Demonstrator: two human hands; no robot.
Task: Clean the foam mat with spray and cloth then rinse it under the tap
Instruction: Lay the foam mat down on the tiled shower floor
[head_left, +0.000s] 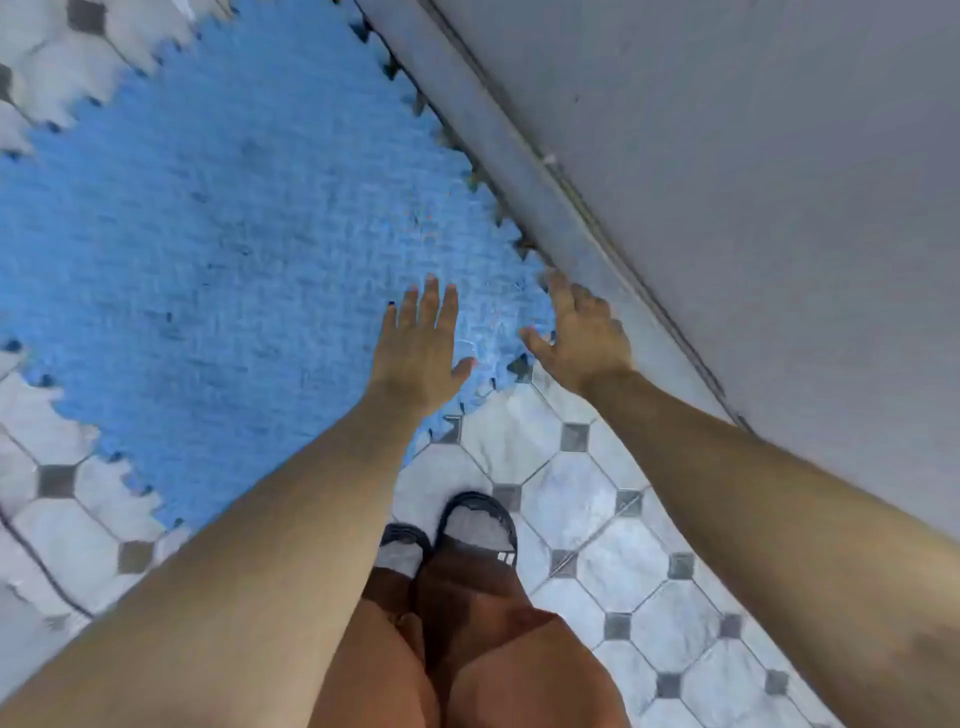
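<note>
Tiled floor (582, 499) carries the blue foam mat (234, 234), which I judge light, floppy; my left hand (418, 353) lies flat, fingers straight, right hand (584, 335) fingers curl at its toothed corner, best hold.

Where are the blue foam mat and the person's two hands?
blue foam mat (218, 249): head view, on its fuzzy top surface.
left hand (421, 348): head view, on the back of the hand.
right hand (587, 338): head view, on the back of the hand.

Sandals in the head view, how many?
2. One sandal sits on the floor tiles just below the blue foam mat; the other sandal is left of it, partly hidden.
</note>
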